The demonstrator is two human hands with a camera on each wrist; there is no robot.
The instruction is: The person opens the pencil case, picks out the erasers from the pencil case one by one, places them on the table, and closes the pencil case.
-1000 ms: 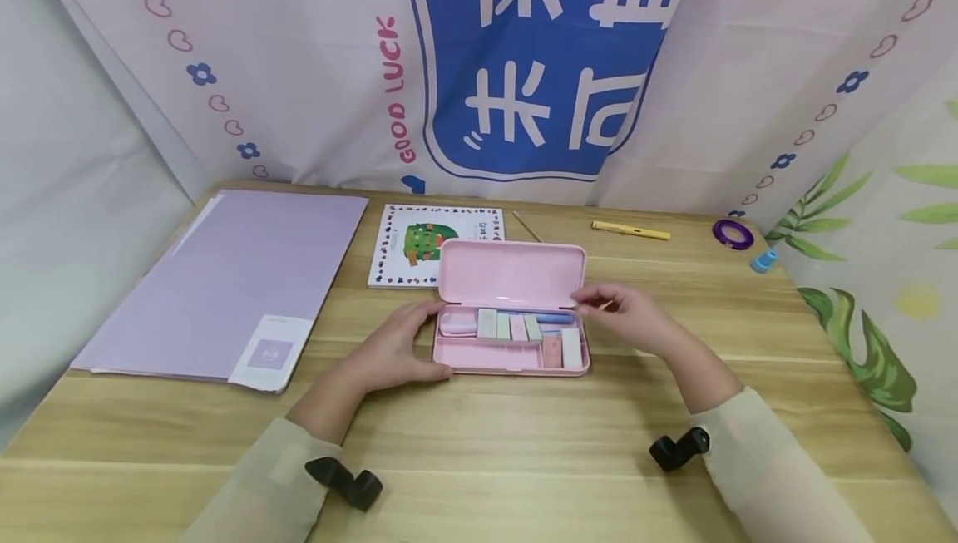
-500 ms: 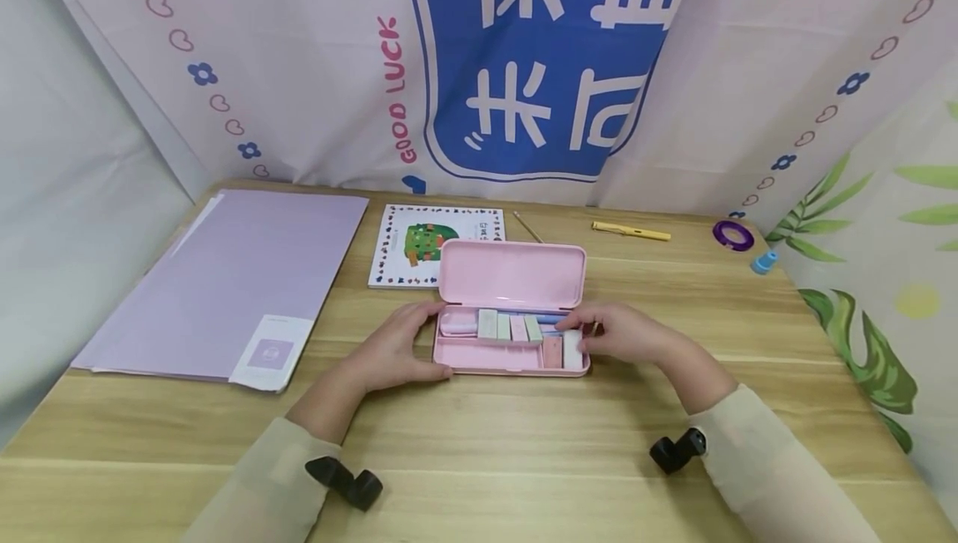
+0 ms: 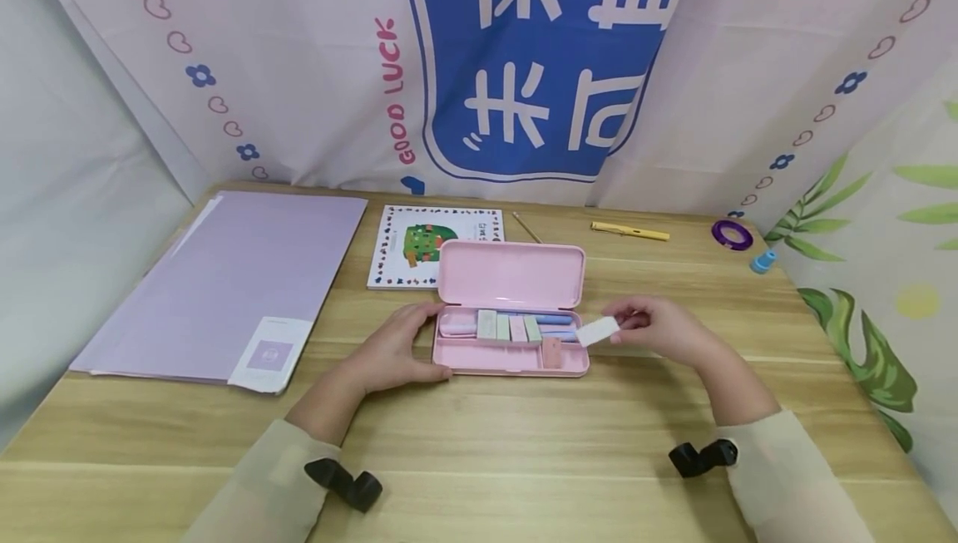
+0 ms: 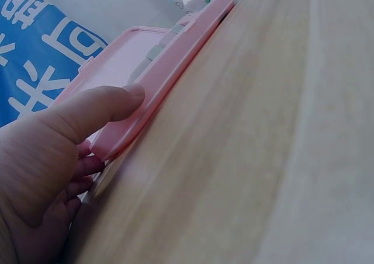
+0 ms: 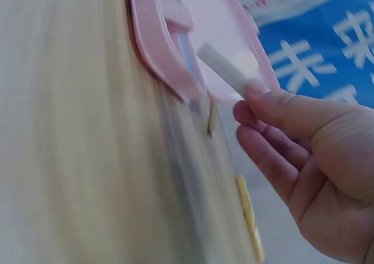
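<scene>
A pink pencil case lies on the table with its lid up. My left hand holds its left end; in the left wrist view the thumb presses the front wall and the fingers lie round the end. Just off the case's right end, my right hand pinches a white eraser between thumb and fingers, also seen in the right wrist view as a white eraser block. Inside the case are several pale green and pink erasers, blue pens and a salmon-pink eraser in the right compartment.
Behind the case lie a picture-covered booklet, a pencil and a yellow pen. A purple ring and a small blue item stand at the right edge. On the left is a large lilac folder.
My right hand has reached into the case, taken the white eraser from the right compartment and lifted it out to the right. The left hand stays on the case.
</scene>
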